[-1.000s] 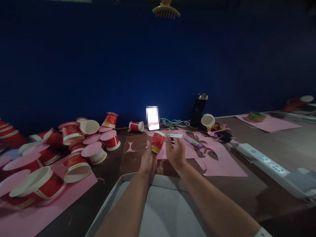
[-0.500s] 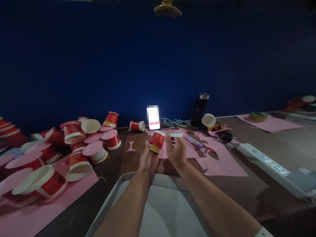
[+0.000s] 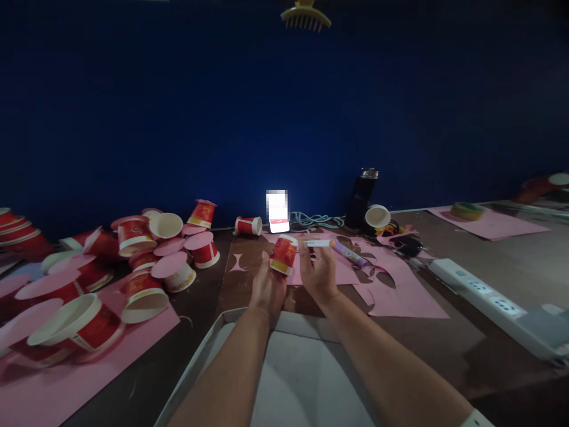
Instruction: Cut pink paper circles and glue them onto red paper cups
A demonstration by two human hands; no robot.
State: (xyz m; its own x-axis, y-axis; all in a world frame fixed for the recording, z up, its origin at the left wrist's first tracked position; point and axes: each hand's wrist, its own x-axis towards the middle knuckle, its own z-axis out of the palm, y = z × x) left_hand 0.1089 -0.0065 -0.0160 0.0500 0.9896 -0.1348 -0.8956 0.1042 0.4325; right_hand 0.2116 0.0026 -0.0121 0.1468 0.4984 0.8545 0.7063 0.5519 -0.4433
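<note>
My left hand [image 3: 268, 286] is wrapped round the lower left side of a red paper cup [image 3: 283, 255] with a white rim, tilted above the table's middle. My right hand [image 3: 319, 271] grips a white pen-like tool [image 3: 317, 243] with an orange end, its left end near the cup's rim. Just right of that hand lies a purple patterned tube [image 3: 350, 254]. Beneath the hands are pink paper sheets [image 3: 400, 290] with round cut-outs.
Many red cups [image 3: 133, 236], several with pink paper discs [image 3: 171, 264], crowd the left. A lit phone [image 3: 279, 226] stands behind the hands. At right are a dark bottle [image 3: 361, 198], a white power strip [image 3: 480, 296] and tape [image 3: 467, 211]. A white box [image 3: 306, 373] is in front.
The view has shifted slightly, so the surroundings sit a little further right. Both hands keep their holds on the cup and the pen-like tool, nearly unmoved.
</note>
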